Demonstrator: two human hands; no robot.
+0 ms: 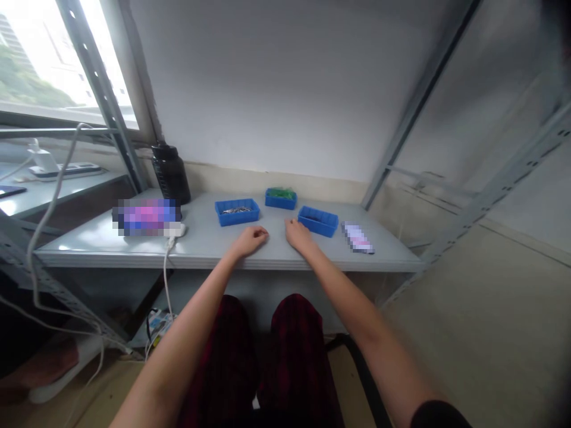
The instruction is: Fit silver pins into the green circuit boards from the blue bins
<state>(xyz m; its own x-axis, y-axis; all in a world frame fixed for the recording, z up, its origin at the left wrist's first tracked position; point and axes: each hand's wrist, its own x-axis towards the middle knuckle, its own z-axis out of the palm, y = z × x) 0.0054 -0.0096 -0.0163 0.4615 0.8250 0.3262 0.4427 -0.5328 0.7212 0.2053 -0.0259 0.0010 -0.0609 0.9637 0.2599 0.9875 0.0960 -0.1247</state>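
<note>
My left hand [251, 241] rests low over the front half of the grey table, its fingers curled together. Whatever may be between them is too small to make out. Just behind it stands a blue bin [239, 219] with small shiny metal pieces inside. My right hand [297, 233] is also closed, its fingertips near the left end of another blue bin [322, 227] that holds dark small items. Anything in that hand is hidden. Between and behind these two sits a third blue bin [280, 203], filled with green pieces or green plastic wrap.
A black bottle [171, 173] stands at the back left, with a pixelated device [146, 217] and a white plug [175, 229] with cable in front. A phone [357, 238] lies at the right. Metal shelf posts [422, 101] flank the table [200, 245]; another person's foot shows lower left.
</note>
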